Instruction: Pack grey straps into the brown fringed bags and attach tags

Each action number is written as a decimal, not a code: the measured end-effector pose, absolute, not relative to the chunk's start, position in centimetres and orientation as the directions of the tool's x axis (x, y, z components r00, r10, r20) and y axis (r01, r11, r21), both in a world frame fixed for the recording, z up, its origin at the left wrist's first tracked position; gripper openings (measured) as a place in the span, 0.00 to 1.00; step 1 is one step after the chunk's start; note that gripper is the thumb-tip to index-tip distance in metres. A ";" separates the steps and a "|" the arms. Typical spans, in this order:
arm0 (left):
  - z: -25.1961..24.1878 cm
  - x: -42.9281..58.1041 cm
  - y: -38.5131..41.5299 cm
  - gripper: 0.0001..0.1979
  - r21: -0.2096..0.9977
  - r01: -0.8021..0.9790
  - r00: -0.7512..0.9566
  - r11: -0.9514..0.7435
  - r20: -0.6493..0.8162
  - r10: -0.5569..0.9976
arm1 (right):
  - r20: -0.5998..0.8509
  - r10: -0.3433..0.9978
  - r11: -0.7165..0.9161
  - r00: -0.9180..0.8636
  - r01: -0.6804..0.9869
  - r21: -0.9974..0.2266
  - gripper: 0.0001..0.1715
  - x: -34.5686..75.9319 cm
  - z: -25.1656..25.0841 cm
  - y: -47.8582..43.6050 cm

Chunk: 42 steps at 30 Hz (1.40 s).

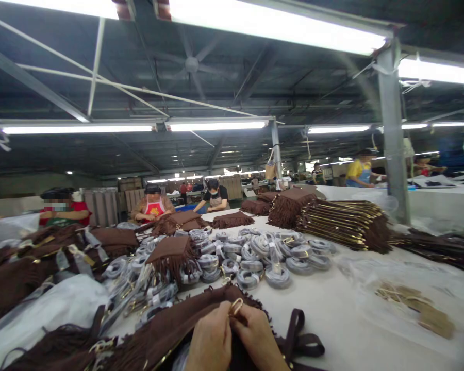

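The person's two hands meet low in the middle of the view, side by side over a brown fringed bag (166, 332) that lies on the bench (313, 304), close to the person. The left hand (212, 337) and the right hand (258, 337) each have their fingers together, the grip of both closed on a gold clasp (236, 307) that sticks up between the fingertips. The hands hide the part of the bag beneath them. Just right of the right hand, a dark brown strap (304, 337) lies in loops. Beyond the bag, grey coiled straps (251, 257) are heaped across the bench, and a small fringed piece (173, 252) rests on them. To the left are a clear plastic sheet (58, 309) and a pile of brown bags (62, 242). Farther back on the right, a stack of brown pieces with gold edges (340, 224) leans beside a fringed stack (292, 203). Tan tags (415, 306) lie by a clear plastic bag (365, 275) at the right. Across the bench, a person in a red apron (154, 207) and another in a black top (216, 196) look down, their hands well apart from the person's own.
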<state>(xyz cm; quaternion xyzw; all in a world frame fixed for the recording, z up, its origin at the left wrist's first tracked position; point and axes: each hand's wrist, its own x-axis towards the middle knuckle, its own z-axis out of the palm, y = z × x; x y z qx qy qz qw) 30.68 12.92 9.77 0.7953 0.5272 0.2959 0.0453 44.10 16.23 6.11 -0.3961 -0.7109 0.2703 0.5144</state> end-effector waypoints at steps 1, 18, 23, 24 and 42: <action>9.8 30.6 12.8 0.14 0.422 0.773 0.276 -0.473 0.447 0.851 | 0.523 0.838 0.544 -0.154 0.282 -0.790 0.09 44.2 6.1 16.1; 12.1 31.5 14.3 0.10 0.524 0.741 0.139 -0.419 0.491 0.860 | 0.331 0.935 0.272 -0.127 -0.340 -0.900 0.17 45.1 5.9 15.4; 11.5 32.4 15.7 0.13 0.849 0.368 0.034 -0.380 0.396 0.918 | 0.284 0.959 0.264 0.023 -0.447 -0.855 0.24 46.1 6.1 15.1; 11.3 32.3 16.0 0.15 0.901 0.285 0.022 -0.326 0.334 0.942 | 0.282 0.958 0.268 0.042 -0.467 -0.842 0.25 46.4 6.1 15.1; 10.1 32.2 15.7 0.08 0.893 0.213 0.223 -0.397 0.351 0.910 | 0.315 0.949 0.305 0.027 -0.340 -0.889 0.25 47.5 5.5 15.5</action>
